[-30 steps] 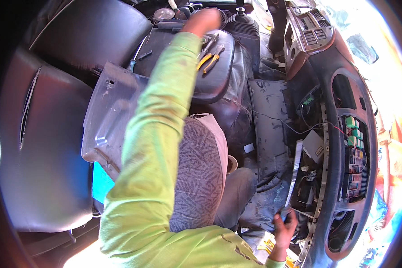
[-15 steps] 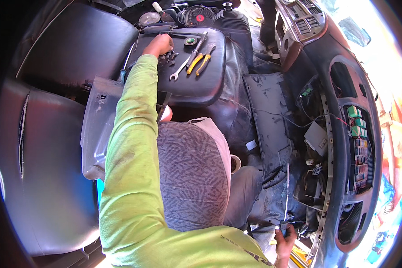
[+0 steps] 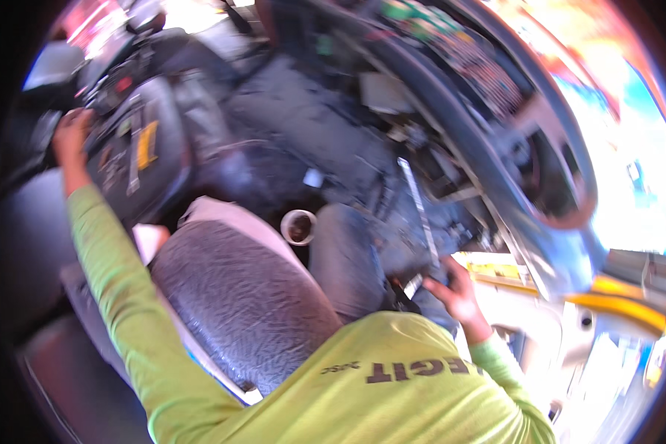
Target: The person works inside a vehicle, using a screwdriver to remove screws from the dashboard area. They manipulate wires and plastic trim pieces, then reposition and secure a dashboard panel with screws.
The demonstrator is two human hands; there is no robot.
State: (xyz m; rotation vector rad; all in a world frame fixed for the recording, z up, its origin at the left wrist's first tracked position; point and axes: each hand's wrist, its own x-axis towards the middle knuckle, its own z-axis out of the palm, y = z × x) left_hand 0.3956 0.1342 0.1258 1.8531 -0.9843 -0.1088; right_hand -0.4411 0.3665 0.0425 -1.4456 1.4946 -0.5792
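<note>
In the blurred head view, my left hand [image 3: 72,137] is stretched out at the left edge of the black padded middle seat [image 3: 170,163], near a wrench [image 3: 135,155] and yellow-handled pliers [image 3: 146,145]; its fingers are smeared, so whether they hold anything is unclear. My right hand [image 3: 455,296] is closed around the lower end of a long, thin, pale metallic tool [image 3: 414,192], which points up into the footwell beside the dashboard.
The opened dashboard [image 3: 488,148] runs along the right, with exposed fuses [image 3: 481,70] and wiring. A white cup [image 3: 298,228] stands beside my knee [image 3: 344,259]. A patterned cushion [image 3: 237,296] is below me. A bright doorway with a yellow rail [image 3: 621,307] is at lower right.
The view has swung and blurred. My left hand went from the back of the middle seat to small dark pieces, then toward that seat's left edge. My right hand still grips the long tool.
</note>
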